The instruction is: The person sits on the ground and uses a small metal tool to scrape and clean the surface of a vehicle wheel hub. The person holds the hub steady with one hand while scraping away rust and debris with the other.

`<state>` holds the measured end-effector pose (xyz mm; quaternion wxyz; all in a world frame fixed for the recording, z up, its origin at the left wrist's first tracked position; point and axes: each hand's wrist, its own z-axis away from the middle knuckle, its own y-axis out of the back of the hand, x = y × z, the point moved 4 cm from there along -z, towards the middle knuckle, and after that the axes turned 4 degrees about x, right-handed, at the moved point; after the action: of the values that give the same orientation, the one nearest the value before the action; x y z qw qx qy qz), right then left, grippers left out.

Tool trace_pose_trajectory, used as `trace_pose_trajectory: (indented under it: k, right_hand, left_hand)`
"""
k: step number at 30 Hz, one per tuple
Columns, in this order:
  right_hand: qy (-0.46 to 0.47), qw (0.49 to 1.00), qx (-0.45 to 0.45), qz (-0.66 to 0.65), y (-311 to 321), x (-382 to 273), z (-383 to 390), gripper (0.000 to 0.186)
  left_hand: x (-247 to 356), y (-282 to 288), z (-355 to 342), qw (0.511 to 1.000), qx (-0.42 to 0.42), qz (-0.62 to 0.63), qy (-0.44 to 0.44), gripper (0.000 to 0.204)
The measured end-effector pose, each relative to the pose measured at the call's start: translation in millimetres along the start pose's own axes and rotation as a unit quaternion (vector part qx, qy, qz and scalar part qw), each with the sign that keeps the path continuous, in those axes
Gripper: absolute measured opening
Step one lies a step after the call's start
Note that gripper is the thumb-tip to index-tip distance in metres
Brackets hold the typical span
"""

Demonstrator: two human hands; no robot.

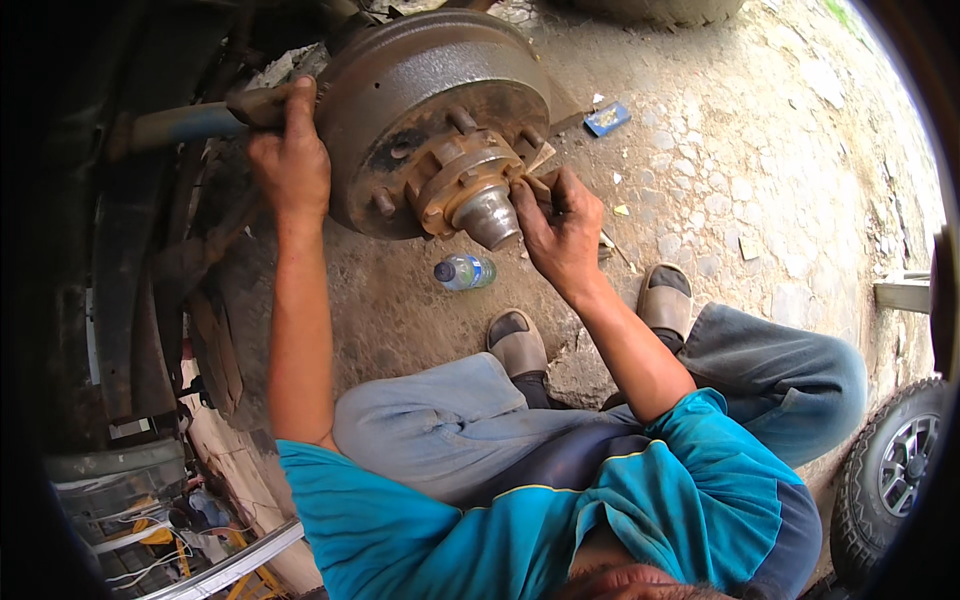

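A large rusty brake drum [430,80] fills the upper middle, with studs, a bolted hub [455,170] and a silver cap [485,215] facing me. My left hand [295,160] is raised at the drum's left side, fingers curled round a dark metal piece [255,105] beside a blue-grey bar [185,120]; I cannot tell exactly what that piece is. My right hand [560,225] is at the hub's right side, fingers curled, thumb beside the cap, on a small flat piece [535,185] that I cannot make out clearly.
Dark vehicle underparts [130,300] line the left, above cluttered tools [170,530]. A plastic bottle [465,272] and a blue box [606,119] lie on cracked ground. My sandalled feet [520,345] and bent legs are below. A spare wheel [890,470] stands at lower right.
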<state>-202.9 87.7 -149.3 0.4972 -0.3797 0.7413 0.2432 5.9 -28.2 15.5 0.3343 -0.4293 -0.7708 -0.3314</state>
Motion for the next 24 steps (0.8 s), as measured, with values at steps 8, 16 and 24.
trace_pose_trajectory:
  k: [8, 16, 24]
  right_hand:
    - [0.020, 0.999, -0.005, 0.026, 1.8, -2.2, 1.1, 0.029]
    - [0.031, 0.999, 0.000, 0.010, 1.4, -4.2, 1.9, 0.018]
    - [-0.019, 0.999, -0.011, -0.025, -2.2, 1.9, 1.2, 0.017]
  left_hand:
    - [-0.5, 2.8, -2.8, 1.000, -0.004, -0.014, -0.014, 0.028]
    - [4.1, 1.2, -4.0, 1.000, 0.004, -0.023, -0.009, 0.029]
    - [-1.0, 2.5, -0.9, 1.000, 0.002, -0.023, 0.005, 0.029]
